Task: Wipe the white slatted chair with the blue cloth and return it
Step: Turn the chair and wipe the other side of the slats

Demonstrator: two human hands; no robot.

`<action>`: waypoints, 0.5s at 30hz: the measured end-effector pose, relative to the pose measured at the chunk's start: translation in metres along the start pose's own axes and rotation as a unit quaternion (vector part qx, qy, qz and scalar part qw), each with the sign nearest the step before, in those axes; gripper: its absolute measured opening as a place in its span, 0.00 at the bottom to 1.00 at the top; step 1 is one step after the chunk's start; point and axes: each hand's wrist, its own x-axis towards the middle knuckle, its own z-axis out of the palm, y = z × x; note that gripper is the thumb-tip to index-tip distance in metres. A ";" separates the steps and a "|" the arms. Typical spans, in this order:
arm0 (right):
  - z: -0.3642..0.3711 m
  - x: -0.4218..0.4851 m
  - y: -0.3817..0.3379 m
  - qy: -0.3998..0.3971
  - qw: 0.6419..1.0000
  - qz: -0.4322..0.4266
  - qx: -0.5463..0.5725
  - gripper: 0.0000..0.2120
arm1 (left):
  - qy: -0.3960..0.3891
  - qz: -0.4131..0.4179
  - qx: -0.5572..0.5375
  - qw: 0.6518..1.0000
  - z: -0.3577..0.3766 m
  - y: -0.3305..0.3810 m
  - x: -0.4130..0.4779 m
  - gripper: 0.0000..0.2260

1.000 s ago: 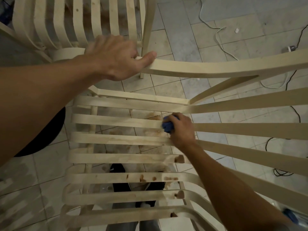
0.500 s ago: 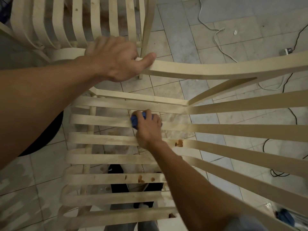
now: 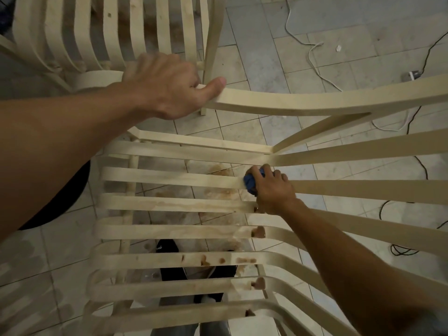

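The white slatted chair (image 3: 169, 178) fills the view from above, its seat slats running left to right. Brown stains and wet smears mark several slats. My left hand (image 3: 169, 86) grips the near end of the chair's armrest, thumb on top. My right hand (image 3: 271, 190) holds the bunched blue cloth (image 3: 249, 181) and presses it on a seat slat near where the seat meets the backrest. Most of the cloth is hidden under my fingers.
A second slatted chair (image 3: 116, 32) stands at the top left. White and black cables (image 3: 315, 59) trail over the tiled floor on the right. My dark shoes (image 3: 169, 270) show through the slats. A dark round object (image 3: 60, 207) lies on the floor at left.
My right hand slid the blue cloth left along the slat, then back right to the seat-back junction. My left hand stayed on the armrest.
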 end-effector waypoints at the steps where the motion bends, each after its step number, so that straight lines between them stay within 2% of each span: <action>1: -0.002 0.002 0.000 -0.011 1.000 -0.012 -0.006 0.29 | -0.001 0.000 -0.002 1.000 0.000 0.000 0.001 0.41; 4: -0.005 0.009 -0.017 -0.017 0.998 -0.019 0.057 0.30 | -0.008 -0.003 -0.005 1.000 0.001 0.001 0.001 0.42; 9: 0.000 0.011 -0.083 0.065 0.986 -0.082 0.130 0.24 | 0.001 -0.011 -0.016 1.000 0.002 0.000 0.002 0.44; 15: 0.002 0.019 -0.174 0.113 0.971 -0.086 0.189 0.26 | 0.006 -0.010 -0.016 1.000 0.002 -0.001 0.001 0.43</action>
